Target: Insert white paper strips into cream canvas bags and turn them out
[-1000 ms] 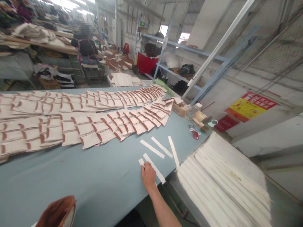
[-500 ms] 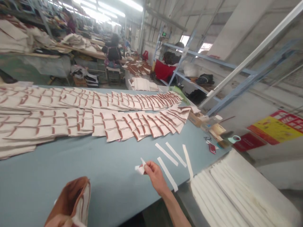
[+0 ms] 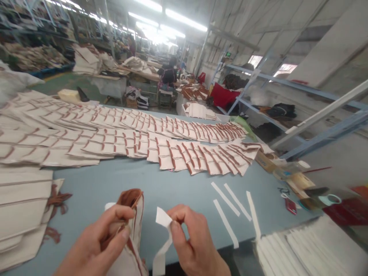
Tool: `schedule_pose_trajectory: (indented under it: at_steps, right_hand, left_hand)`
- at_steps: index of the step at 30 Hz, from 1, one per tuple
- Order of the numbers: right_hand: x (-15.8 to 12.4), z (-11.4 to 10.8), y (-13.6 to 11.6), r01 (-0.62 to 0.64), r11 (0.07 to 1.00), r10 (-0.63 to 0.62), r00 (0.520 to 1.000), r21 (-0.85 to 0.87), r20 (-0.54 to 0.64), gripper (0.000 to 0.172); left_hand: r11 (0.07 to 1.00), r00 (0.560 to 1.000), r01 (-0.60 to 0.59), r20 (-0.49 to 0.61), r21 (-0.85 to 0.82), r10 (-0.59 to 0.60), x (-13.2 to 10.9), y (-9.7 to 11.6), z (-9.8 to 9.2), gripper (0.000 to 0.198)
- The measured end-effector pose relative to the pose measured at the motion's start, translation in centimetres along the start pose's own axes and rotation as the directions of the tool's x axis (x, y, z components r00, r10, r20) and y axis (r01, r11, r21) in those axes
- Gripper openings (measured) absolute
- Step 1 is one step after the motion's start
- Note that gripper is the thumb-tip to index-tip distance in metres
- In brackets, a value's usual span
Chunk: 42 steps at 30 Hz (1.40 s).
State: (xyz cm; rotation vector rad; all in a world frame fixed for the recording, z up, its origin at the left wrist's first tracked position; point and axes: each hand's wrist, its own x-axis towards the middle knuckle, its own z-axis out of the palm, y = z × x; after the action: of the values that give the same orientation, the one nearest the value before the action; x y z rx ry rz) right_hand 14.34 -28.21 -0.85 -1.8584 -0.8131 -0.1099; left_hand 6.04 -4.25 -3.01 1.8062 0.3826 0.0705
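My left hand (image 3: 99, 239) pinches the edge of a cream fabric piece with brown lining and trim (image 3: 137, 214), perhaps a bag; its upper end gapes and shows the brown inside. To the right of it, my right hand (image 3: 193, 237) holds a white strip (image 3: 163, 245) between thumb and fingers. One end of the strip points up and the rest hangs down by the table's front edge. The strip and the fabric piece are apart. Several more white strips (image 3: 226, 223) lie on the blue-green table (image 3: 92, 188) to the right of my hands.
Overlapping rows of cream pieces with brown trim (image 3: 184, 155) cross the table. Another cream stack (image 3: 24, 207) with brown ties lies at left. A red object (image 3: 290, 205) and bottles sit at the right edge, near white folded material (image 3: 287, 245). A person (image 3: 168, 74) sits far back.
The view has swung left. My left hand has come into sight with the fabric piece raised, and my right hand has brought the white strip close beside it, its length now hanging down.
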Motion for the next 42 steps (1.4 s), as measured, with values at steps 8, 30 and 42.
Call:
schedule_pose_trajectory:
  at_steps: [8,30,42]
  right_hand:
    - [1.6,0.9,-3.6,0.477,0.749,-0.458,0.874,-0.459,0.161,0.023]
    - [-1.6,2.1,-2.9,-0.5,0.764,0.294,0.832,0.408,0.47,0.078]
    - [-2.2,5.9,-3.2,-0.503,0.724,0.359,0.859,0.472,0.365,0.07]
  left_hand:
    - [0.999,0.98,-0.026,0.2,0.018,0.022,-0.6,-1.6,-1.8,0.039]
    - [0.973,0.955,0.212,0.229,-0.094,-0.186,-3.4,4.1,-0.4,0.045]
    - [0.937,0.966,0.23,0.175,-0.264,-0.188,-5.2,2.8,-1.3,0.06]
